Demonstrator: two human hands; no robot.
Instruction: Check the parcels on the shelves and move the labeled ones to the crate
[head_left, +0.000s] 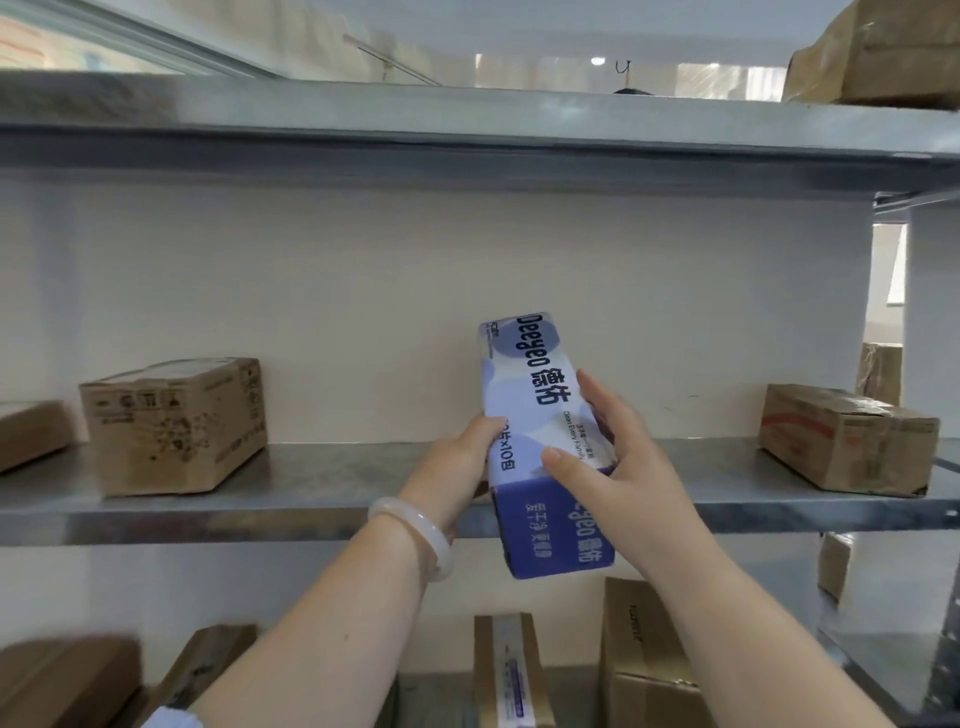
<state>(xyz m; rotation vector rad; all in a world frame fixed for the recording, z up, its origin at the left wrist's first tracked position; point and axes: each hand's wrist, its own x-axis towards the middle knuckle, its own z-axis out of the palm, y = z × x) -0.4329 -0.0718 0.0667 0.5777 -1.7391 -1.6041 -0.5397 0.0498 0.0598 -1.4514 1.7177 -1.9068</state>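
A long white and purple printed box (530, 395) lies lengthwise over the front edge of the middle metal shelf (322, 478), its near end sticking out past the edge. My left hand (462, 457), with a pale bangle on the wrist, grips the box's left side. My right hand (618, 457) holds its right side, thumb across the top. No shipping label shows on the faces I can see. No crate is in view.
Brown cardboard parcels stand on the same shelf: one at the left (174, 423), a part of one at the far left (31, 431), one at the right (847, 434). Several more parcels (639, 660) sit on the shelf below. Another parcel (883, 52) rests on the top shelf.
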